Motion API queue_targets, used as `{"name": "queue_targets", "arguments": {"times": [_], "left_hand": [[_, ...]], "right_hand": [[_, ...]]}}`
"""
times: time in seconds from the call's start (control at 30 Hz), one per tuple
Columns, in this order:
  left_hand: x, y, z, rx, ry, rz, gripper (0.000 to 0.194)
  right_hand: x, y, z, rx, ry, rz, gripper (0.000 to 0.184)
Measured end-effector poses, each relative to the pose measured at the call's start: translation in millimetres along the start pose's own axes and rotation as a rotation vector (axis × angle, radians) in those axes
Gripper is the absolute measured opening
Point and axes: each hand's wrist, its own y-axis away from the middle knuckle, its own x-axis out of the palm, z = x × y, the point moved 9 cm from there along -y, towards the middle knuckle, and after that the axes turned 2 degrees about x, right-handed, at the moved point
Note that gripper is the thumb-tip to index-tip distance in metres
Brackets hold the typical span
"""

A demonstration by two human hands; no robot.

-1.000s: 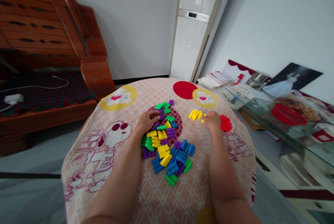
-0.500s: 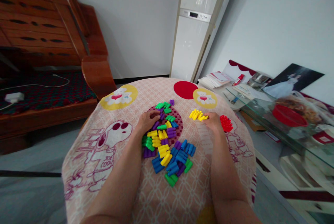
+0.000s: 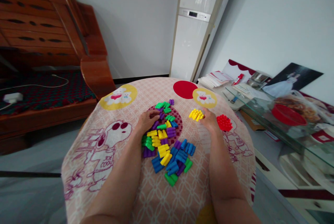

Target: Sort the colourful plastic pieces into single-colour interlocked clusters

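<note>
My right hand (image 3: 209, 119) has its thumb and fingers around the near and far ends of a yellow peg block, at the right edge of a neat group of yellow peg blocks (image 3: 195, 114). My left hand (image 3: 147, 120) rests at the left side of a loose pile, its fingers slightly bent and apart beside the purple blocks (image 3: 161, 116). Green blocks (image 3: 162, 105) lie just beyond it. Lower in the pile are yellow blocks (image 3: 163, 151), blue blocks (image 3: 181, 156) and more green ones. A tight cluster of red blocks (image 3: 224, 122) sits right of my right hand.
A patterned cloth covers the round table (image 3: 109, 168). To the right stands a glass-topped cabinet (image 3: 250, 107) with papers, a red bowl (image 3: 289, 115) and a photo. A wooden bench (image 3: 95, 67) is on the left, and a tall white appliance (image 3: 189, 43) stands behind.
My right hand has shifted slightly left and away from me, and the yellow block at its fingers now sits against the yellow group. My left hand has barely moved.
</note>
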Motion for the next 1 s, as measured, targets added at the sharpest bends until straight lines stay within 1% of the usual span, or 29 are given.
{"name": "queue_targets", "arguments": {"times": [0.1,0.17,0.23,0.27,0.33,0.37,0.43,0.5,0.53,0.63,0.73,0.87,1.0], "left_hand": [[0.2,0.1,-0.2,0.001,-0.017,0.004,0.033],[1.0,-0.4,0.5,0.001,-0.019,0.007,0.033],[1.8,-1.1,1.7,0.001,-0.011,0.007,0.034],[2.1,-1.4,2.2,0.002,-0.008,0.006,0.035],[2.3,-1.8,2.8,0.006,-0.006,0.002,0.035],[2.3,-2.0,2.8,0.012,-0.009,0.000,0.035],[2.1,-2.3,2.9,0.022,-0.016,-0.004,0.034],[2.6,-2.8,4.1,0.024,-0.013,0.000,0.034],[3.1,-3.1,5.1,0.023,-0.003,0.002,0.034],[4.4,-3.9,8.3,0.022,0.040,0.007,0.034],[4.1,-4.2,11.0,0.018,0.052,-0.002,0.033],[3.1,-3.7,9.9,0.021,0.040,-0.006,0.033],[2.1,-2.7,6.0,0.020,0.004,-0.003,0.033]], "right_hand": [[-14.7,3.5,2.3,0.015,0.022,-0.030,0.067],[-28.4,6.3,8.6,0.007,-0.004,-0.084,0.056],[-36.6,11.0,25.1,-0.047,-0.081,-0.104,0.041],[-36.5,14.8,39.0,-0.104,-0.134,-0.083,0.033],[-28.0,28.1,77.7,-0.270,-0.225,0.016,0.021],[-20.0,38.2,100.7,-0.368,-0.244,0.088,0.019],[1.7,62.1,142.9,-0.525,-0.186,0.232,0.020],[26.1,83.8,172.5,-0.600,-0.067,0.339,0.022],[35.9,91.4,182.0,-0.610,-0.003,0.353,0.023],[55.9,103.6,195.1,-0.610,0.142,0.341,0.029],[64.0,106.7,195.7,-0.616,0.185,0.350,0.029],[61.8,107.3,195.1,-0.621,0.181,0.349,0.022],[53.2,108.4,198.8,-0.633,0.154,0.315,0.024]]}}
